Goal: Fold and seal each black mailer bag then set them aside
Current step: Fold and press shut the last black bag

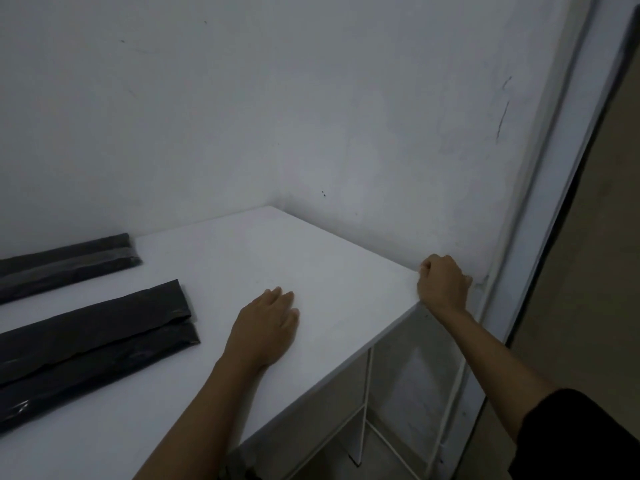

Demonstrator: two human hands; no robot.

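Two folded black mailer bags, one nearer (pixel 93 344) and one farther back (pixel 65 263), lie side by side at the left of a white table (pixel 263 251), seemingly set aside after folding. The left hand (pixel 266 327) rests palm-down on the tabletop, fingers straight and together, holding nothing; the right hand (pixel 443 285) curls its fingers round the table's far right corner, apparently bracing

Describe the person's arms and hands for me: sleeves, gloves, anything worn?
Both hands are bare, with no gloves, rings or watch in view. The left hand has a bare forearm right to the frame edge. The right hand also has a bare forearm, ending higher up in a black sleeve.
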